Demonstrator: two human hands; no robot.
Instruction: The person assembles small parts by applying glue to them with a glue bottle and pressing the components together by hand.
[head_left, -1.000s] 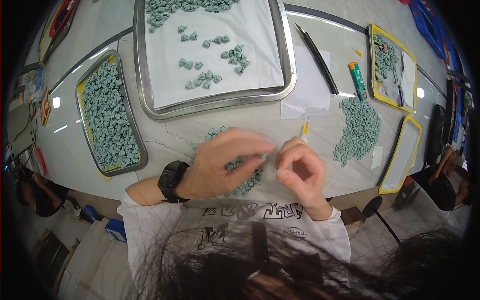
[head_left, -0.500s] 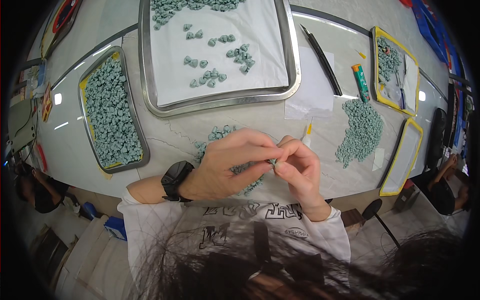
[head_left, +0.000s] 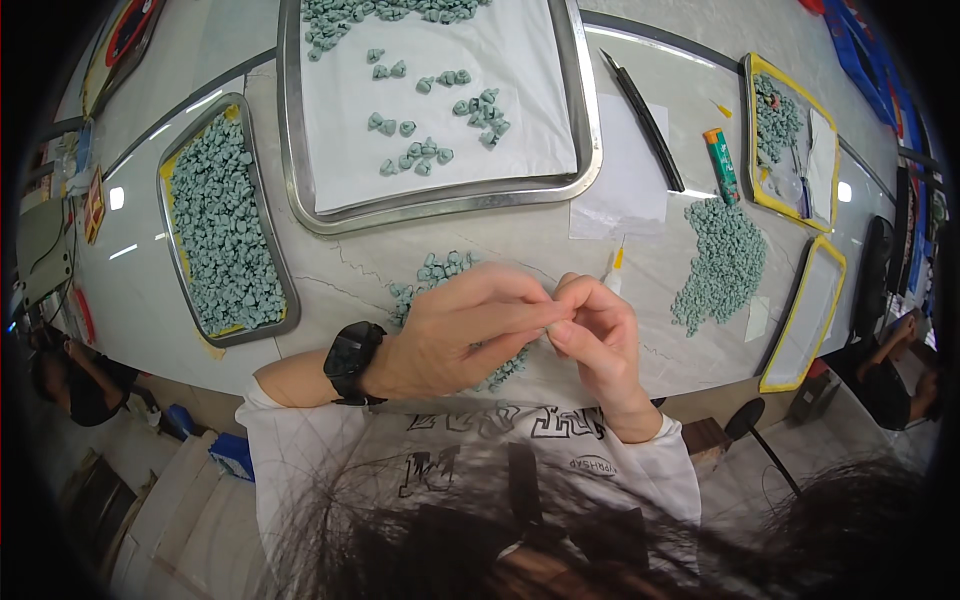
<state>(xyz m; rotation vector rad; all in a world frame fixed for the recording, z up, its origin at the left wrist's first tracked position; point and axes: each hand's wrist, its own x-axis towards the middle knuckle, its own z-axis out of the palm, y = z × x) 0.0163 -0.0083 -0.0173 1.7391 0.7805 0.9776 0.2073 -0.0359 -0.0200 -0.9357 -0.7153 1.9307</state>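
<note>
My left hand (head_left: 465, 325), with a black watch (head_left: 353, 362) on its wrist, meets my right hand (head_left: 600, 335) fingertip to fingertip above the table. Thumbs and forefingers of both are pinched together; the small grey-green piece seen there a moment earlier is now covered by the fingers. Beneath and behind my left hand lies a loose heap of grey-green lumps (head_left: 440, 268), partly hidden by the hand. Just beyond my right hand rests a white tube with a yellow needle tip (head_left: 617, 262).
A paper-lined metal tray (head_left: 440, 213) with grey-green lumps stands ahead. To the left is a full smaller tray (head_left: 285, 290). On the right are a pile of tiny green pieces (head_left: 720, 265), a green bottle (head_left: 720, 165), black tweezers (head_left: 645, 120) and two yellow-rimmed trays (head_left: 748, 120) (head_left: 785, 370).
My fingertips have closed further together, and the grey-green piece between them has gone out of sight. My left fingers have shifted slightly; the things on the table have stayed put.
</note>
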